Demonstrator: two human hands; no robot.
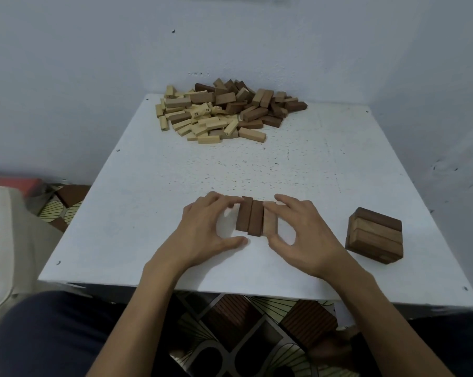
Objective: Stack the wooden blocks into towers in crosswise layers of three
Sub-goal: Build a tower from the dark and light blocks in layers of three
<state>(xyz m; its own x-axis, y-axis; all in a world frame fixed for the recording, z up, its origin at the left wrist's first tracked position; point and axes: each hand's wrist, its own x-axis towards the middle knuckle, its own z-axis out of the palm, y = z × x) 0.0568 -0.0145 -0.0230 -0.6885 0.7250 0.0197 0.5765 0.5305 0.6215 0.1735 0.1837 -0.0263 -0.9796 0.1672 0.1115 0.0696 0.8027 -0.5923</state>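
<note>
Wooden blocks [224,110] lie in a loose heap at the far edge of your white table [148,172], pale ones mostly on the left and brown ones on the right, a few pale ones printed with numbers. Close to the near edge, between your hands, a row of three [255,217] lies flat with long sides touching: two dark pieces on the left and a lighter one on the right, their ends not quite level. Your left hand [202,235] curls around the left side of the row, bent fingertips at its far end and thumb at its near end, pinching it. Your right hand [308,235] mirrors it on the lighter side, gripping the row between a bent forefinger at the far end and the thumb at the near end. Well to the right of that hand stands a short stack [375,235] of brown pieces in crosswise layers, apart from everything else. Below the table edge you see patterned floor tiles [229,322]
</note>
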